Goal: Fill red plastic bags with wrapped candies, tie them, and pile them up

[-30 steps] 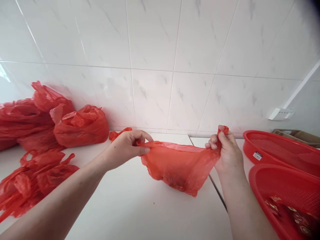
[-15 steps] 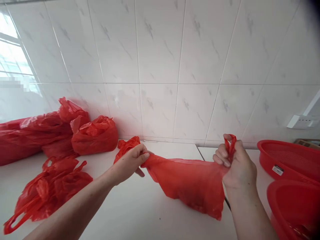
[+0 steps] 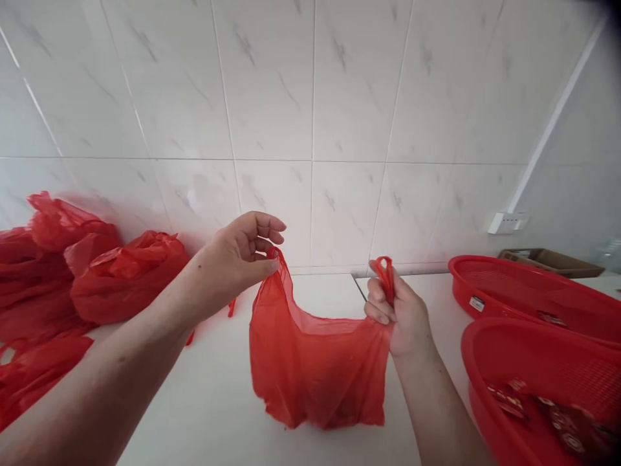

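Observation:
A thin red plastic bag (image 3: 320,369) hangs between my hands in the head view, its mouth sagging open and its lower part just over the white table. My left hand (image 3: 247,249) pinches the bag's left handle between thumb and fingers. Around the right handle, the fingers of my right hand (image 3: 400,307) are closed, with a loop of plastic sticking up above the fist. Something darker shows faintly through the bottom of the bag, but I cannot make out what it is.
Several filled red bags (image 3: 130,278) stand at the left by the tiled wall. On the right are two red plastic baskets; the nearer basket (image 3: 478,343) holds dark red packets (image 3: 565,424). A brown tray (image 3: 553,259) and a wall socket (image 3: 507,223) are behind.
My left hand has risen with the left handle, so the bag now hangs more upright and its mouth gapes. My right hand keeps its hold. The view has swung.

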The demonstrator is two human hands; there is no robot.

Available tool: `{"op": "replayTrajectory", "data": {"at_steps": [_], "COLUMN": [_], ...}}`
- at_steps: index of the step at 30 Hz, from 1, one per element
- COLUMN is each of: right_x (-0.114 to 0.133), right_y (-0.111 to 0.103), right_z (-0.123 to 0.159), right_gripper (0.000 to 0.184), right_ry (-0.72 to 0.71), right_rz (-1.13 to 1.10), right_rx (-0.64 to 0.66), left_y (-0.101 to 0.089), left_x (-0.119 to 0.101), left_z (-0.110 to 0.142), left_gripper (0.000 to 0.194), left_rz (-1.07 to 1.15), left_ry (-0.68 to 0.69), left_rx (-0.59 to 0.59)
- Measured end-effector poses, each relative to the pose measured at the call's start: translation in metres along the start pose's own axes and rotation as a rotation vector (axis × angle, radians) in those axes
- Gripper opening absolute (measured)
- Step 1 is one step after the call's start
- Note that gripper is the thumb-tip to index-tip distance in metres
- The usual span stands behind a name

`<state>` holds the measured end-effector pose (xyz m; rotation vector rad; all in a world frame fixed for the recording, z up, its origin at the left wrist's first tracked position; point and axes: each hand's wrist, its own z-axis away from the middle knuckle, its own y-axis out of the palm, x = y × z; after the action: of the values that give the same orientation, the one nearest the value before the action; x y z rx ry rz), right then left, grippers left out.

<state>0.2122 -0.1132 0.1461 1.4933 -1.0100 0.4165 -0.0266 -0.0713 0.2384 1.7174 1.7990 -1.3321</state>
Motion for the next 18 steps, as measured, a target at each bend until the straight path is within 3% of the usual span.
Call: {"op": "replayTrajectory", "data": {"at_steps": [7, 8, 10, 12, 15, 18], "right_x": [0.009, 0.008, 0.006, 0.002, -0.004, -0.009], "right_y": [0.022, 0.025, 0.030, 0.032, 0.028, 0.020], "right_z": [0.038, 0.041, 0.044, 0.042, 0.032, 0.023], "right_gripper": [0.067, 0.068, 0.052, 0.034, 0.037, 0.038], "right_ry": [0.144, 0.153, 0.163, 0.171, 0.166, 0.129], "right_rz": [0.396, 0.443, 0.545, 0.636, 0.657, 0.587], "right_rx": [0.369, 0.432, 0.516, 0.495, 0.327, 0.218], "left_y": [0.039, 0.046, 0.060, 0.070, 0.076, 0.079], "left_x": [-0.024, -0.025, -0.025, -0.019, 0.001, 0.026], "left_z": [0.005, 0.005, 0.003, 0.003, 0.009, 0.021], "left_gripper": [0.051, 0.052, 0.052, 0.047, 0.026, 0.022], "left_rz": [-0.149, -0.142, -0.091, -0.028, -0.033, -0.147], "left_ry": [0.194, 0.211, 0.244, 0.259, 0.283, 0.374], "left_rx": [0.239, 0.257, 0.235, 0.141, -0.050, -0.040]}}
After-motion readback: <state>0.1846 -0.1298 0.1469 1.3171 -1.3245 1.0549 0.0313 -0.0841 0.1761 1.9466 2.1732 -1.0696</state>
